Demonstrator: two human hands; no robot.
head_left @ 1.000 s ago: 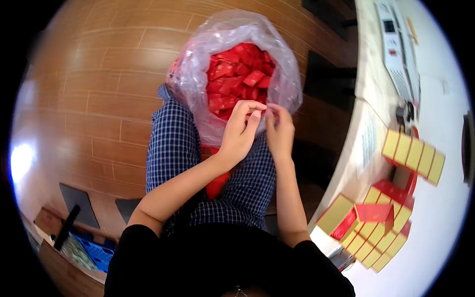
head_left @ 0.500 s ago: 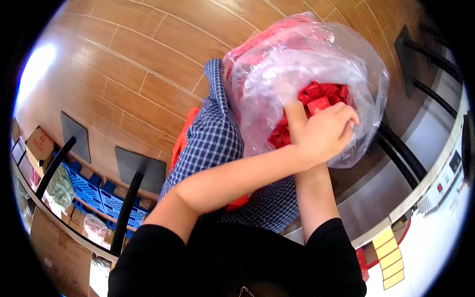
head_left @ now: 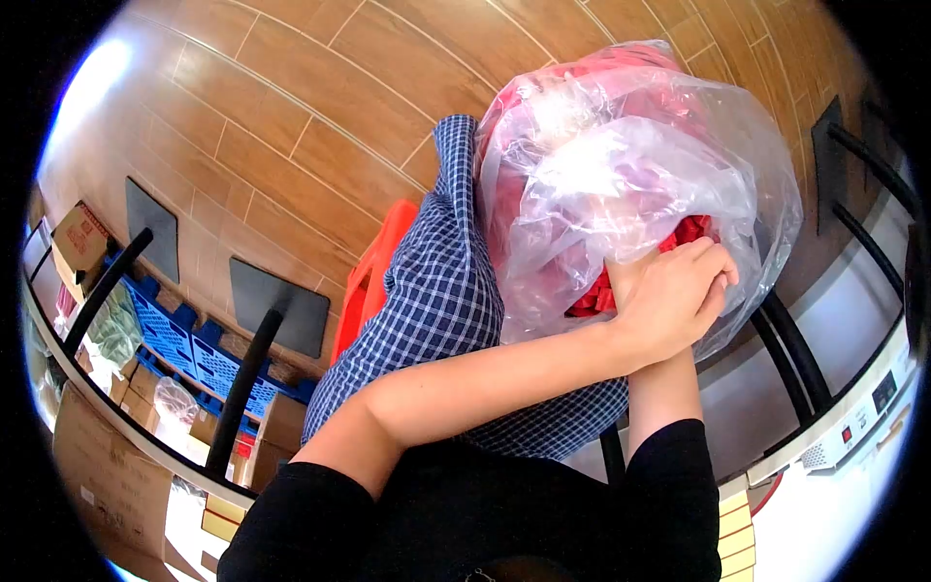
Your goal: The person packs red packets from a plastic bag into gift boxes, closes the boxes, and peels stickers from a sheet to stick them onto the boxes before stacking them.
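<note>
My left hand (head_left: 679, 296) crosses over my right forearm, its fingers curled together at the near right side of the clear plastic bag (head_left: 766, 194). What those fingers hold, if anything, is hidden. Beneath it my right forearm reaches into the bag. My right hand (head_left: 626, 228) shows only faintly through the cloudy plastic, so its fingers cannot be made out. Red glossy pieces (head_left: 593, 299) lie inside the bag, seen through its opening around my wrists. Blue checked cloth (head_left: 436, 281) lies over my lap beside the bag.
A red plastic stool (head_left: 373, 281) shows behind the cloth. Black table legs (head_left: 247, 388) with flat feet stand at left, others at right. Blue crates (head_left: 170, 330) and cardboard boxes (head_left: 107, 475) sit at lower left. A white device (head_left: 858, 427) is at right.
The view has shifted, so the bag and hands appear farther right and lower. Plastic now covers more of the red pieces and my right hand. The red packet near my left fingers is no longer visible.
</note>
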